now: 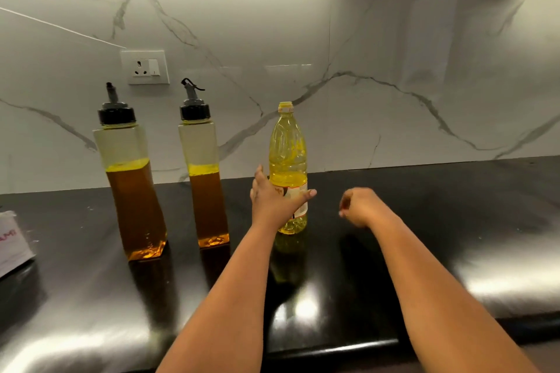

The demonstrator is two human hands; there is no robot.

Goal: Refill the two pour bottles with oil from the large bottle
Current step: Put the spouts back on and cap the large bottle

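The large oil bottle (288, 157) stands upright on the black counter (424, 221), yellow cap on, holding pale yellow oil. My left hand (272, 200) grips its lower part, thumb across the label and fingers round the left side. My right hand (360, 206) hovers just right of the bottle with loosely curled fingers, holding nothing. Two square pour bottles with black spout caps stand to the left: the left pour bottle (130, 188) and the right pour bottle (204, 188), each a little over half full of amber oil.
A white packet (13, 241) lies at the counter's left edge. A wall socket (145, 67) sits on the marble backsplash behind the pour bottles. The counter's front edge (333, 347) runs close below my forearms.
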